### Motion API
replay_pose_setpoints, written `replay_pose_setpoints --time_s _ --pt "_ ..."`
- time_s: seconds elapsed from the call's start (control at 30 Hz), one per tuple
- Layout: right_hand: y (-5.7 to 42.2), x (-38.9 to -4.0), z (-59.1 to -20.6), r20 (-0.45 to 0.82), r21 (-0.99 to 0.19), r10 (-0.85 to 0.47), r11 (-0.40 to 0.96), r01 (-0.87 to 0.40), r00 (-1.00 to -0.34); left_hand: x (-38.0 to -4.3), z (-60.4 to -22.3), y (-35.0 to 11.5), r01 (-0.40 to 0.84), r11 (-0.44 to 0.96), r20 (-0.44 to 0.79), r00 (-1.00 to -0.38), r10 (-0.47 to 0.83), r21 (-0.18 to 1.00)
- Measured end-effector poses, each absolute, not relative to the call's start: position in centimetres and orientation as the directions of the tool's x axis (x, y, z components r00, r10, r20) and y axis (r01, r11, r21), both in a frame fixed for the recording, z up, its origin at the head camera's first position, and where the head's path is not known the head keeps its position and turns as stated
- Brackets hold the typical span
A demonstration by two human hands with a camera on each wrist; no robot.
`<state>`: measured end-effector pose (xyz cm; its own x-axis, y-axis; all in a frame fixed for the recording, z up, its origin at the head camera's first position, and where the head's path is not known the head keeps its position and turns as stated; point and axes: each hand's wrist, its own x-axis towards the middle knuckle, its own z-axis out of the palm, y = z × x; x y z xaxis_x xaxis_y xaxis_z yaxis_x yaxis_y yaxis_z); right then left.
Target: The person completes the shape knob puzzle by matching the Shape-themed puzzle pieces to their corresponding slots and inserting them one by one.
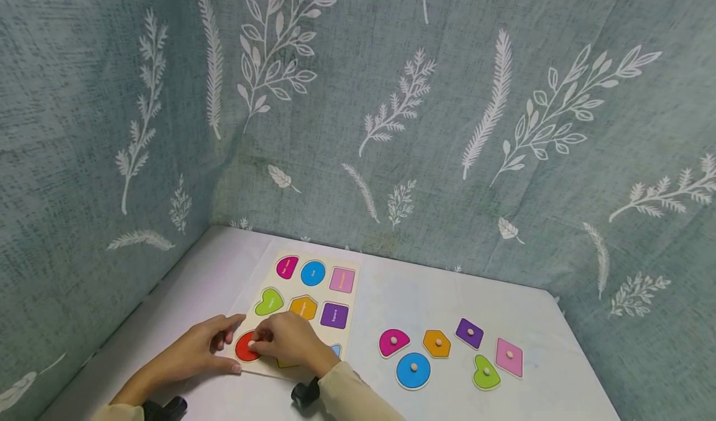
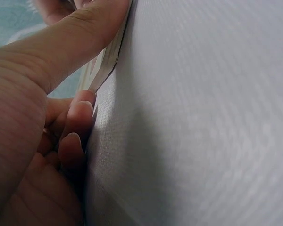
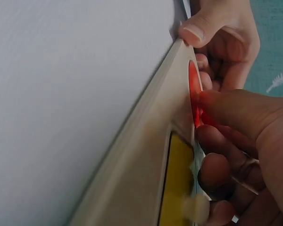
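Note:
A cream shape-puzzle board (image 1: 321, 289) lies on the white table, with coloured shapes in rows. Over its near left corner, my right hand (image 1: 296, 340) pinches the small knob of a red round puzzle piece (image 1: 244, 349). That piece sits at the red spot on the board; the right wrist view shows it about level with the surface. My left hand (image 1: 192, 352) grips the board's near left corner, thumb on the near edge and fingers along the left side. A yellow piece (image 3: 177, 179) with a knob is in the near row, mostly hidden by my right hand in the head view.
Right of the board lie loose knobbed pieces: a magenta half circle (image 1: 394, 342), blue circle (image 1: 413, 377), orange hexagon (image 1: 436, 349), purple square (image 1: 468, 339), green heart (image 1: 485, 379) and pink piece (image 1: 509, 365). A leaf-patterned cloth (image 1: 436, 160) hangs behind and left.

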<state>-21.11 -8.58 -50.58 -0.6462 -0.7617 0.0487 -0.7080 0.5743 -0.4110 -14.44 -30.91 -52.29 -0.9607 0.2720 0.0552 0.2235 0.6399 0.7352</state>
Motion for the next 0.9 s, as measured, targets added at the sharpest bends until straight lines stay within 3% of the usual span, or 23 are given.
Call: replay_pose_setpoints --time_s 0.4,0.6,0.9 --pt "-2.9 -23.8 -49.2 0.104 -0.595 -0.773 0.455 -0.662 -0.625 -14.5 -52.3 -30.6 0.179 0.656 0.029 -0.972 0.233 0.733" --pt "1.4 -25.6 -48.4 0.164 -0.595 -0.732 0.461 -0.658 -0.661 -14.9 -52.1 -30.5 0.171 0.654 0.028 -0.974 0.223 0.737" --pt "8.6 -26.9 -47.8 0.152 -0.586 -0.679 0.523 -0.619 -0.718 -14.6 -52.2 -30.3 0.160 0.673 0.004 -0.974 0.227 0.722"
